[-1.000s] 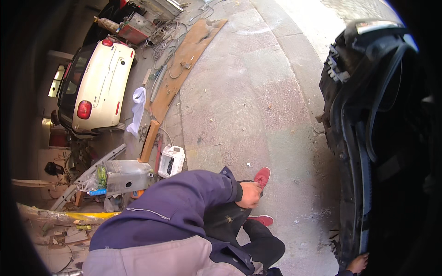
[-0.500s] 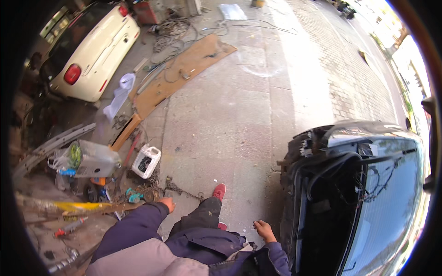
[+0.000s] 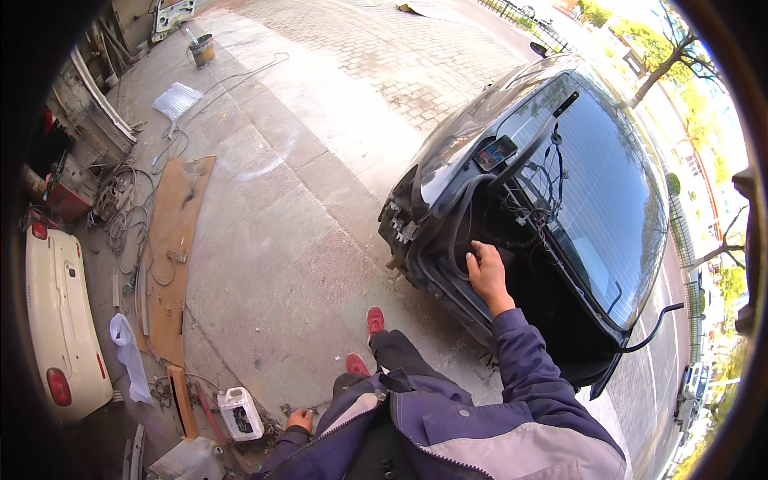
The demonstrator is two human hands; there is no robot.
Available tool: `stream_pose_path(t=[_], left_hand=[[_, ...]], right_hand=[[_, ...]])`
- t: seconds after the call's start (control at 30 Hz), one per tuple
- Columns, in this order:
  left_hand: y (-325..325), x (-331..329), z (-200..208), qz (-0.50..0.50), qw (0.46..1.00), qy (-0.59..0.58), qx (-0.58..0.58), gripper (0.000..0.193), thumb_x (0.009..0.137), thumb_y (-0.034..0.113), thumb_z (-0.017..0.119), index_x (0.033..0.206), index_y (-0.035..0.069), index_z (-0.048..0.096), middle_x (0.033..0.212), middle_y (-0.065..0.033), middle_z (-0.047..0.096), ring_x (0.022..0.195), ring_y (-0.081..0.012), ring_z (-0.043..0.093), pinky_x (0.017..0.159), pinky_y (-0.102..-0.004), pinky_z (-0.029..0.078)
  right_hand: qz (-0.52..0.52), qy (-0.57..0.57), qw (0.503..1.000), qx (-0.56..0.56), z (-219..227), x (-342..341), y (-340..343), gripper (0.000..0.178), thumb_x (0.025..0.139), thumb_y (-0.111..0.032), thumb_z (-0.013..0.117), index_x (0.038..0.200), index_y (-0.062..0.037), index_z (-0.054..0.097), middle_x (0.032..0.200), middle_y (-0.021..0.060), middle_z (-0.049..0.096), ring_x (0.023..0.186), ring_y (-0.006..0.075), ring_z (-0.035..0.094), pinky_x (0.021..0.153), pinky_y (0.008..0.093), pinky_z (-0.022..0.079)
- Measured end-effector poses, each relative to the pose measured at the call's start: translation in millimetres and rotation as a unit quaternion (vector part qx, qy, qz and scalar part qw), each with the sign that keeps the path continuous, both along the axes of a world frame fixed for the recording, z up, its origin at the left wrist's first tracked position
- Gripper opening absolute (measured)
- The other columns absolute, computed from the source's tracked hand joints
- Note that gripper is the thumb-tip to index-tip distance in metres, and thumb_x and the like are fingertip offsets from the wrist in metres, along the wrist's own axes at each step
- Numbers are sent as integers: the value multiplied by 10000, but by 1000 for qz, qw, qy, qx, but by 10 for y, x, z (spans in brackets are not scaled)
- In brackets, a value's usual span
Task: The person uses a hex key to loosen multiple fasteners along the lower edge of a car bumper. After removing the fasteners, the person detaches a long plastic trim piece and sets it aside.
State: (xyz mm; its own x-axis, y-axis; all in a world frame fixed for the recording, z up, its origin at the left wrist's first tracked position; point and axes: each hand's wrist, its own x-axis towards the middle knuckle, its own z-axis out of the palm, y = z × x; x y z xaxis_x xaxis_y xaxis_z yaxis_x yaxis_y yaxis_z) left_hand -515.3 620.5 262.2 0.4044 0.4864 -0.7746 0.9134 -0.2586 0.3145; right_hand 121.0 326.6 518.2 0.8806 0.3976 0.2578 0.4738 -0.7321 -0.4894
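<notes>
At the right stands a dark car [image 3: 448, 160] with its boot open and its rear end partly stripped. My right hand [image 3: 490, 278] is over the near edge of the boot opening, by the black rubber seal [image 3: 456, 228]; its fingers are apart and hold nothing I can see. Whether the fingertips touch the seal I cannot tell. Loose wiring [image 3: 544, 188] hangs by the rear window [image 3: 592, 192]. Low by my side is my left hand [image 3: 302, 419], loosely open, nothing visible in it. A dark rectangular device [image 3: 496, 152] with a lit screen rests beside the window.
Along the left lie a long brown board [image 3: 178, 264], coiled cables [image 3: 120, 204] and a white cut-open jug [image 3: 240, 414]. A cream car tailgate [image 3: 64, 320] is beyond them. A bucket [image 3: 202, 52] stands far off on the concrete. A bent black bar [image 3: 656, 328] sticks out from the boot.
My view has turned right toward the dark car. My right hand has risen from beside my body to the boot opening. My left hand stays low at my side.
</notes>
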Motion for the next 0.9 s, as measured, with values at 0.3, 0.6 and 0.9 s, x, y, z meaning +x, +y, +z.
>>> stream_pose_path(t=[0.3,0.6,0.9], left_hand=[[979,539,1,52,997,7,48,482,980,455,702,1200,39,806,1142,-244,795,1107,-420,761,991,-505,579],[1351,1719,463,90,996,23,-9,474,979,457,701,1167,35,808,1116,-245,795,1086,-424,762,970,-510,580],[2055,2424,343,86,994,-23,-58,468,977,459,699,1133,31,811,1090,-246,794,1065,-427,763,949,-515,580]], right_hand=[[-87,-125,956,-249,103,2283,939,636,948,-365,738,1487,-58,595,1435,182,632,1439,397,492,1205,517,400],[-269,61,889,-365,-119,3402,1034,780,947,-317,661,1659,-108,424,1699,257,390,1632,422,261,1320,592,197],[-218,-134,957,-139,223,3325,1595,639,916,-145,693,1527,-31,547,1532,214,547,1451,415,464,1217,526,404]])
